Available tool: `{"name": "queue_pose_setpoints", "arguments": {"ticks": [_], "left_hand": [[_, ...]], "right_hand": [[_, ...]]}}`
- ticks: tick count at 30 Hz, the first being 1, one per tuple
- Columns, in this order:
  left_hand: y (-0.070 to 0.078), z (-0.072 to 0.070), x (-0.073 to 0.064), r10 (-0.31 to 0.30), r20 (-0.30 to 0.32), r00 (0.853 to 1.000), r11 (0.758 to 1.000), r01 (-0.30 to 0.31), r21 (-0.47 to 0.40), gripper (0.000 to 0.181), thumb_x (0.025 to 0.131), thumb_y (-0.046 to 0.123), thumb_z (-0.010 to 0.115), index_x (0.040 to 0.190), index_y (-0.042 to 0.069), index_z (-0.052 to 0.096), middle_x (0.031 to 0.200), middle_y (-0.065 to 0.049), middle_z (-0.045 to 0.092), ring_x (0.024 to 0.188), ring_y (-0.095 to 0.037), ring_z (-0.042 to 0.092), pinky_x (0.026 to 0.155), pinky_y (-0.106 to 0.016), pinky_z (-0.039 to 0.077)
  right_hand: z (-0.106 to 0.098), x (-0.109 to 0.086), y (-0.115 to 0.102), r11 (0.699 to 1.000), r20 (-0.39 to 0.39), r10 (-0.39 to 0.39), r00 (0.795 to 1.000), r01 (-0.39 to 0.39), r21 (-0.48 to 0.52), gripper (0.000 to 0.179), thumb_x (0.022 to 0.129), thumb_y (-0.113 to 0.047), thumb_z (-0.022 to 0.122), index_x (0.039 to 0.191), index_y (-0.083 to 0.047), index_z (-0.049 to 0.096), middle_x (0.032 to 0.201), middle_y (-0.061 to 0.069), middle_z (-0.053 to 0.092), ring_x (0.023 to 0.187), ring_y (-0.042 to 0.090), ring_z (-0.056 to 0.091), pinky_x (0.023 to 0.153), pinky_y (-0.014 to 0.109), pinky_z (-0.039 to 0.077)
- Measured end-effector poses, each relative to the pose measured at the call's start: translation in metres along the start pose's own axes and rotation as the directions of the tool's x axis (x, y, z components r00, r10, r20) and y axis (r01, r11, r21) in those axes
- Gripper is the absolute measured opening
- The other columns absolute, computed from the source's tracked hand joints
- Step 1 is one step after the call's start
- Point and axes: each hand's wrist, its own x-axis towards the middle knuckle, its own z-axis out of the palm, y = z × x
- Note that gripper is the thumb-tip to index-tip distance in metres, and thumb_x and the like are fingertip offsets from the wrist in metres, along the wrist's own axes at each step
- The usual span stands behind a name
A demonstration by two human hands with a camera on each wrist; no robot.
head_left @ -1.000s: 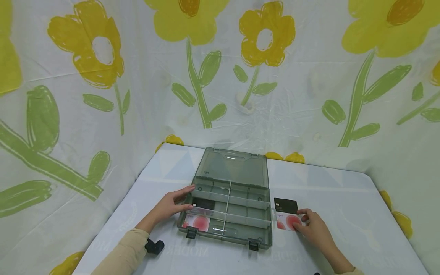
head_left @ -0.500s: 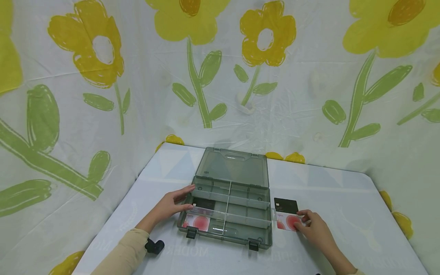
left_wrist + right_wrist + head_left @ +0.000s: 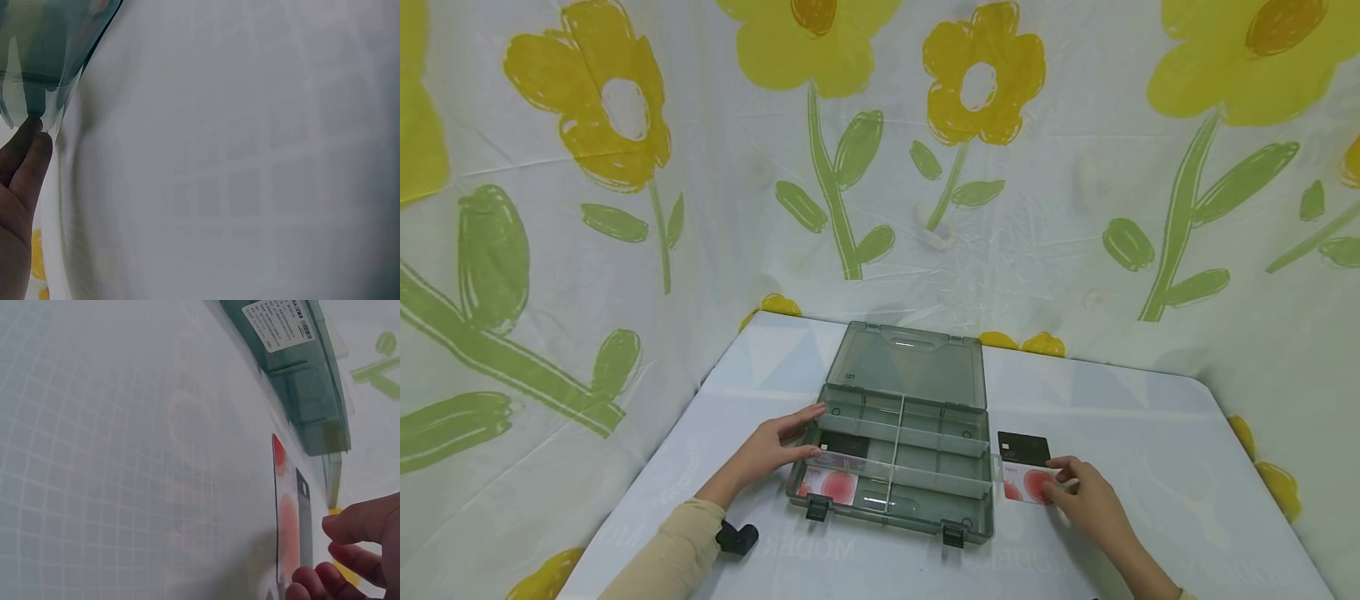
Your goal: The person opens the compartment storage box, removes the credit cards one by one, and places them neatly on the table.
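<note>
Covering the table (image 3: 1150, 433) is a pale cloth with a faint grid print, and a white sheet with yellow flowers (image 3: 977, 79) and green leaves hangs behind and to both sides. A small black object (image 3: 737, 537) lies on the cloth by the left sleeve.

Grey see-through box (image 3: 898, 467) sits mid-table, lid (image 3: 910, 362) folded back flat, dividers splitting the tray into compartments. Front-left compartment holds a pink-and-white card (image 3: 829, 485); the one behind it holds a dark card (image 3: 844, 444).

Left hand (image 3: 771, 450) rests on the box's left wall, fingers straight and relaxed, gripping nothing. Right hand (image 3: 1086, 496) is on the cloth just right of the box, fingertips curled onto a pink card (image 3: 1026, 483) that lies flat; a black card (image 3: 1024, 448) sits just behind it, touching or overlapping, cannot tell which.

Right wrist view shows the pink card (image 3: 284, 519) edge-on with the thumb and fingers (image 3: 356, 525) pinching its near end, plus a printed label (image 3: 278, 322) on the box's side, which the head view does not resolve. Left wrist view shows only fingertips (image 3: 28, 162) against the box corner (image 3: 44, 69) and bare cloth.
</note>
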Motion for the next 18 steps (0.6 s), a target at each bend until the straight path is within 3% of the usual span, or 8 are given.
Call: {"name": "queue_pose_setpoints", "arguments": {"ticks": [6, 18], "left_hand": [[-0.001, 0.0, 0.0, 0.006, 0.002, 1.0, 1.0, -0.006, 0.005, 0.073, 0.089, 0.033, 0.079, 0.153, 0.013, 0.049, 0.16, -0.003, 0.041, 0.147, -0.028, 0.038, 0.117, -0.04, 0.038], [-0.001, 0.0, 0.001, 0.005, 0.005, 1.0, 1.0, -0.005, -0.002, 0.074, 0.089, 0.034, 0.079, 0.153, 0.013, 0.048, 0.161, -0.003, 0.04, 0.147, -0.029, 0.038, 0.117, -0.041, 0.037]], "right_hand": [[-0.002, -0.002, -0.005, 0.998, -0.001, -0.023, 1.0, 0.023, 0.054, 0.035, 0.093, -0.016, 0.072, 0.123, 0.0, 0.063, 0.099, 0.009, 0.065, 0.083, 0.021, 0.065, 0.054, 0.028, 0.052], [-0.007, -0.004, -0.027, 0.996, 0.031, -0.058, 0.998, 0.056, 0.073, 0.031, 0.095, -0.016, 0.07, 0.122, -0.001, 0.064, 0.098, 0.004, 0.066, 0.086, 0.018, 0.065, 0.061, 0.027, 0.054]]}}
